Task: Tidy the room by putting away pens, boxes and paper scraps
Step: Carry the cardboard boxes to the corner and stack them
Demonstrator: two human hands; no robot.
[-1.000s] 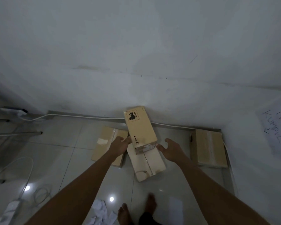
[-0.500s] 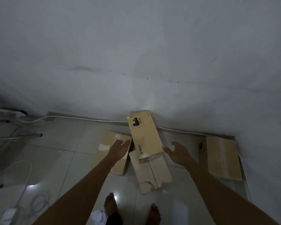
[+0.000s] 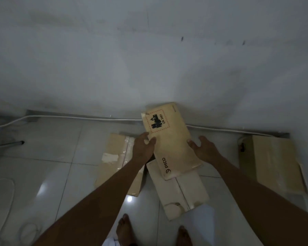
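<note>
A long brown PICO box (image 3: 171, 141) with a battery warning label leans with its far end against the wall and rests on a pale flat box (image 3: 181, 192) on the floor. My left hand (image 3: 143, 148) grips its left edge, thumb on top. My right hand (image 3: 205, 148) presses its right edge with fingers spread. A flattened brown box (image 3: 114, 160) lies on the tiles to the left, partly under my left arm. Another brown box (image 3: 276, 162) stands by the wall at the right.
A white cable (image 3: 69, 117) runs along the base of the white wall. Looped white cords (image 3: 28, 231) lie on the tiles at the lower left, near a thin metal leg (image 3: 9, 144). My bare feet (image 3: 124, 228) stand on the glossy tiles just behind the boxes.
Both hands have closed in on the PICO box's sides: the left now grips its edge, the right touches it. I have stepped closer, and the boxes look larger.
</note>
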